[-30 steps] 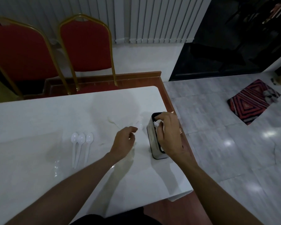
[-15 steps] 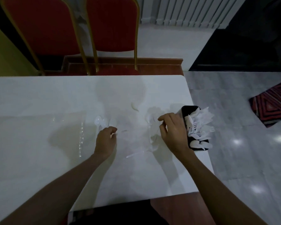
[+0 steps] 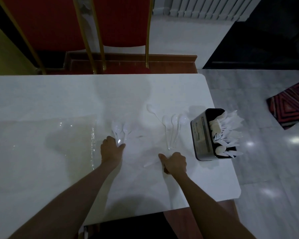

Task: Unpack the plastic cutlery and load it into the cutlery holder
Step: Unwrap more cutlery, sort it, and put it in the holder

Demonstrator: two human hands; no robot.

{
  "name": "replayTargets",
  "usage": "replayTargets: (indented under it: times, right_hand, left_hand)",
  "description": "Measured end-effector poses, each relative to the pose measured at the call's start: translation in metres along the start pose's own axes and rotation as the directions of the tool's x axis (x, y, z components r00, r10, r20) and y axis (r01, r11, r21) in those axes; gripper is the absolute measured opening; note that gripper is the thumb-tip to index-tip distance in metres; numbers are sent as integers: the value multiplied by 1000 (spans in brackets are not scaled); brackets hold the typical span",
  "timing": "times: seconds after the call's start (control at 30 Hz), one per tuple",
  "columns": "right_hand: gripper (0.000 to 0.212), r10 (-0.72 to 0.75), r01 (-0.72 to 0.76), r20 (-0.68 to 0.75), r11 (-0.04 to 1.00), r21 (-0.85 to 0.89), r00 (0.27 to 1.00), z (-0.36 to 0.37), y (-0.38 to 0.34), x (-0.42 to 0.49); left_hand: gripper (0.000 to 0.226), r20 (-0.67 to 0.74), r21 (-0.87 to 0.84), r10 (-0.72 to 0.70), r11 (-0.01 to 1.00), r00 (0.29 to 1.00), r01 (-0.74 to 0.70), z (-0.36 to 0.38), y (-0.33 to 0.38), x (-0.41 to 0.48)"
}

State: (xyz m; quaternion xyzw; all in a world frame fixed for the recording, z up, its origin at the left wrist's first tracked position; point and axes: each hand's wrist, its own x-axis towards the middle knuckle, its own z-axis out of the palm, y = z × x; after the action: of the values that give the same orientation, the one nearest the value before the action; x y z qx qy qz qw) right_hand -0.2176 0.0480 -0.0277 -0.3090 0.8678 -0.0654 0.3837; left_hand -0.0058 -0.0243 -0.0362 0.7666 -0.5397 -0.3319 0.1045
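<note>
A cluster of white plastic spoons (image 3: 120, 131) is lying on the tabletop (image 3: 59, 100) with bowls pointing away from the person and handles running back under the left hand (image 3: 111, 149), whose fingers (image 3: 122, 145) are closing on the handle ends. Three more spoons (image 3: 173, 130) are lying the same way just beyond the right hand (image 3: 174, 163), which is curled, seemingly pinching a thin white piece (image 3: 150, 164); I cannot tell how firmly. The cutlery holder (image 3: 203, 135), already bristling with cutlery, is standing right of them near the tabletop's right edge, leaving little room there but open surface between
</note>
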Motion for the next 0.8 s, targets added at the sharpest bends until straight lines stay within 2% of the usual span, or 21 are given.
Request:
replayTargets:
  times: [0.1,0.27,0.37,0.6,0.7,0.8]
  right_hand:
    - [34,21,-15,-41,988,157,999,5,-5,-1]
    - [27,53,-17,-117,956,292,992,5,-20,-4]
    - [24,26,50,-215,939,340,976,-1,-34,0]
    - [39,-190,224,-234,966,130,954,-15,-70,36]
    - [40,-211,220,-186,975,29,960,-10,-71,49]
    - [37,-194,203,-180,979,31,964,-7,-69,55]
  left_hand:
    - [23,16,-45,44,998,999,-43,0,2,0]
    - [33,19,-47,62,997,998,-61,1,7,-1]
    - [22,42,-25,73,997,996,-72,1,9,3]
    - [11,76,-78,82,994,994,-76,-3,6,6]
    - [13,68,-140,63,989,996,-53,-6,3,7]
    - [14,125,-241,38,970,991,-7,-9,2,7]
